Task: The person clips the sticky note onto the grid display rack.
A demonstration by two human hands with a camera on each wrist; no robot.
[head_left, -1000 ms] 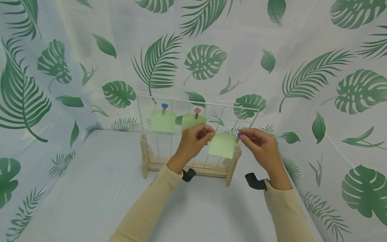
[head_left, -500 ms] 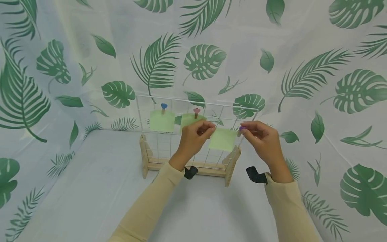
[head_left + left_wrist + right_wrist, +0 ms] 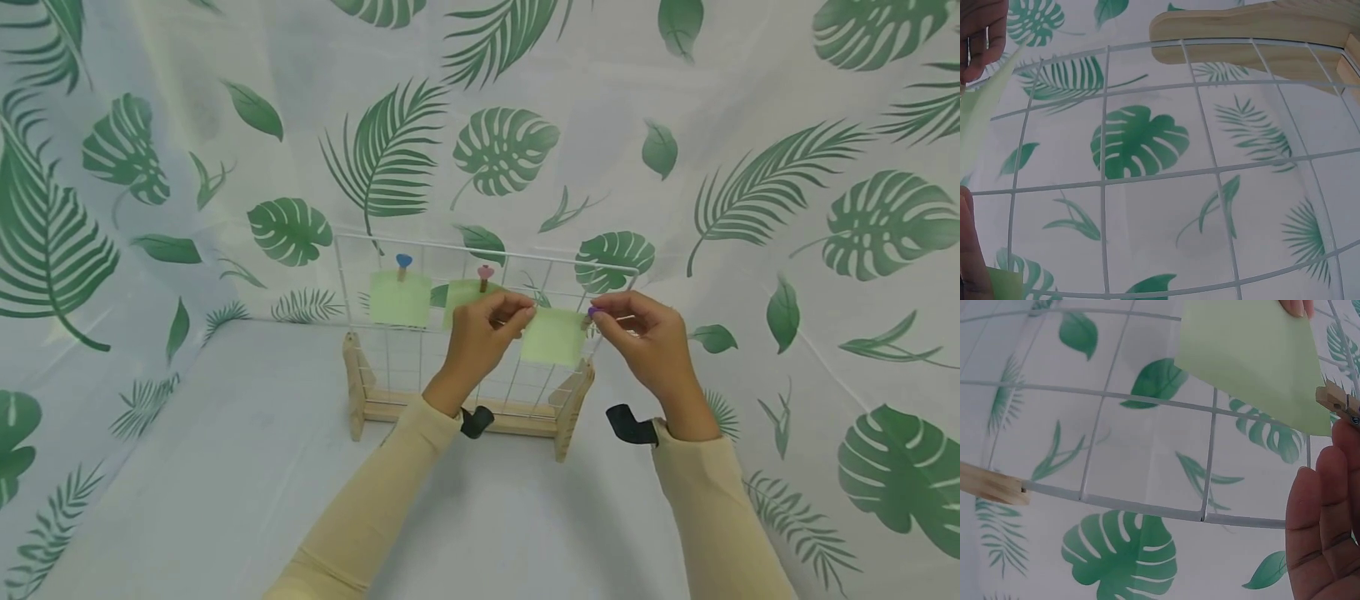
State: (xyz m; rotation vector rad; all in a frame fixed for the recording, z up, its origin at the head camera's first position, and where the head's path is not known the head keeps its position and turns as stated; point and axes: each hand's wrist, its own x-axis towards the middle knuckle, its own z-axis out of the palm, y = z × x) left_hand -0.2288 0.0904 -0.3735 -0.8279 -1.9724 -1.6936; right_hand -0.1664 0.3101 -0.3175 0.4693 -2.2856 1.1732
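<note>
In the head view my left hand (image 3: 480,337) pinches the upper left corner of a pale green paper note (image 3: 553,337). Thumb and fingertips of my right hand (image 3: 647,333) pinch a small wooden clothespin with a purple top (image 3: 593,312). The right wrist view has the wooden clothespin (image 3: 1336,400) at the edge of the green note (image 3: 1247,362), its jaws pointing toward the paper. Behind the note stands a white wire grid (image 3: 450,247). In the left wrist view only part of the left hand (image 3: 979,37) shows at the edge.
Two more green notes (image 3: 400,300) hang on the grid's left and middle, under a blue-topped clothespin (image 3: 403,265) and a pink-topped clothespin (image 3: 485,275). The left hand partly covers the middle one. A wooden stand (image 3: 517,422) carries the grid on the white surface (image 3: 225,467). Leaf-print cloth (image 3: 600,100) surrounds it.
Both hands have moved up, raising the green note against the grid. Over the last half second the right hand has brought the clothespin slightly left and up, closer to the note's upper right corner.
</note>
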